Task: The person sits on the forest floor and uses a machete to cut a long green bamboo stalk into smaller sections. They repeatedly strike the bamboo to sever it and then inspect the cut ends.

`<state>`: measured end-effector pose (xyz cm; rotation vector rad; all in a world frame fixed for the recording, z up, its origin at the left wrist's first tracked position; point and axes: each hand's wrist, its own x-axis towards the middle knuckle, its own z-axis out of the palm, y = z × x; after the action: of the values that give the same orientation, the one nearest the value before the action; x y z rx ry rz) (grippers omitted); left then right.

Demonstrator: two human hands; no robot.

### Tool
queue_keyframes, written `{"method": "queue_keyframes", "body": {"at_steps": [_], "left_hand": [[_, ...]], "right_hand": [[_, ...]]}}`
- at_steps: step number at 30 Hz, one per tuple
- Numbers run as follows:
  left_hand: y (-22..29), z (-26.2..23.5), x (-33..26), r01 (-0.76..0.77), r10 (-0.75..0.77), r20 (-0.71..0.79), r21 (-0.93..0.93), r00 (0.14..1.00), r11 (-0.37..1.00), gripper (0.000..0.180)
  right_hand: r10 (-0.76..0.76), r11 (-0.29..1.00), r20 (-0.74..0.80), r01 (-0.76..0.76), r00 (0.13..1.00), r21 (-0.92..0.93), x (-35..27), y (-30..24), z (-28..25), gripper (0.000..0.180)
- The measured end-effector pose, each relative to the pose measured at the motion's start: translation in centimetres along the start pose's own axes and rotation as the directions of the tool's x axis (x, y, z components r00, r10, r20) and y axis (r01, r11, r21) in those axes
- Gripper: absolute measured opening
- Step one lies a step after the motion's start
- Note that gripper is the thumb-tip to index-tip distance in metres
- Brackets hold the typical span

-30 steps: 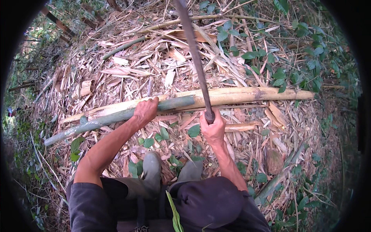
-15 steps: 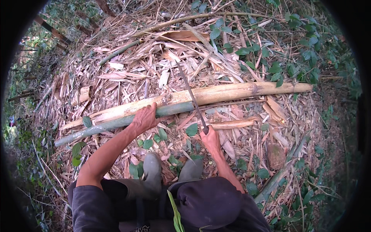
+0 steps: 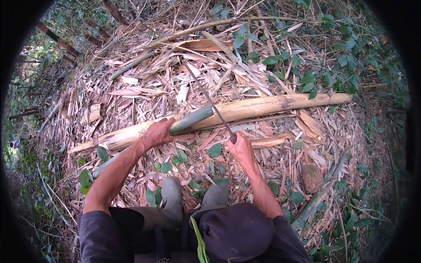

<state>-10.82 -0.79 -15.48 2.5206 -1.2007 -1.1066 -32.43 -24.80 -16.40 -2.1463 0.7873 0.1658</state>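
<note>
My left hand (image 3: 157, 133) is closed round a green bamboo pole (image 3: 191, 119). The pole's right end rests on or just above a thick peeled bamboo trunk (image 3: 250, 108); which of the two I cannot tell. Its lower left part runs behind my left forearm toward the ground. In my right hand (image 3: 240, 145) is the dark handle of a machete (image 3: 209, 101). The long thin blade points up and to the left, crossing in front of the trunk close to the pole's cut end.
Dry bamboo sheaths and chips (image 3: 144, 101) cover the ground. My rubber boots (image 3: 172, 196) stand just behind the trunk's near side. A split bamboo piece (image 3: 272, 141) lies right of my right hand. Leafy vines (image 3: 315, 76) grow at the upper right, and cut stumps (image 3: 57, 37) stand far left.
My left hand has lifted and tilted the green pole, so its right end now overlaps the trunk. The machete has swung slightly left in my right hand.
</note>
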Motion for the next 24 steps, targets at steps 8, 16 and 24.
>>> {"method": "queue_keyframes", "body": {"at_steps": [8,16,24], "left_hand": [[-0.9,0.1,1.1,0.101,-0.102,0.13,0.012,0.986,0.995,0.048],[-2.2,-1.6,3.2,0.067,-0.091,0.209,0.119,0.974,0.991,0.039],[-2.9,-1.2,3.6,0.087,-0.097,0.221,0.053,0.97,0.995,0.034]], "right_hand": [[0.049,0.995,0.04,-0.046,0.998,-0.083,-0.4,2.3,2.6,0.028],[-0.067,0.99,-0.072,0.076,0.995,0.121,-0.1,0.2,2.7,0.023],[-0.124,0.972,-0.173,0.155,0.977,0.179,-0.4,-1.0,2.7,0.02]]}}
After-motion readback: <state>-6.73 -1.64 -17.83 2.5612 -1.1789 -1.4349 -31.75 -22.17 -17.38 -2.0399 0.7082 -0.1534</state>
